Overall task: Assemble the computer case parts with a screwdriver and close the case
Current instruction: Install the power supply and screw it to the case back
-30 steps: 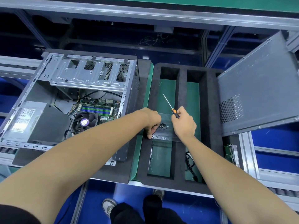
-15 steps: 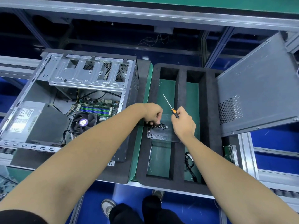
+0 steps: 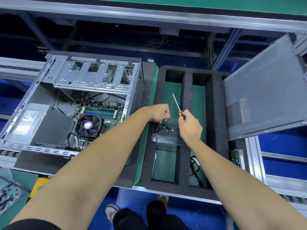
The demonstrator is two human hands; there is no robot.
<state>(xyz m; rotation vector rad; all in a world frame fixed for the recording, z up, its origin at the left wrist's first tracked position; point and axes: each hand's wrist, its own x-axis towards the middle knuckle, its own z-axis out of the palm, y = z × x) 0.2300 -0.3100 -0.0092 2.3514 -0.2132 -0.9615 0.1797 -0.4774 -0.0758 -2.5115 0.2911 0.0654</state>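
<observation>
The open computer case (image 3: pixel 49 97) lies on its side at the left, with its fan and motherboard exposed. Its grey side panel (image 3: pixel 265 88) leans up at the right. Between them, a clear plastic tray (image 3: pixel 167 139) with a pile of black screws (image 3: pixel 162 129) sits on the black foam holder (image 3: pixel 214 113). My left hand (image 3: pixel 159 112) hovers at the tray's far edge with fingers curled, the fingertips pinched as if on a small screw. My right hand (image 3: pixel 189 127) grips an orange-and-black screwdriver (image 3: pixel 177 103), shaft pointing away from me.
A black cable (image 3: pixel 196 168) lies in the foam holder's near right slot. A small green circuit board (image 3: pixel 236 156) sits beside the holder's right edge. A bin of small parts (image 3: pixel 8 195) stands at the lower left. My feet are below the bench edge.
My left hand has lifted off the screw pile and drawn back to the tray's far edge, with fingertips pinched. My right hand and the screwdriver have hardly moved.
</observation>
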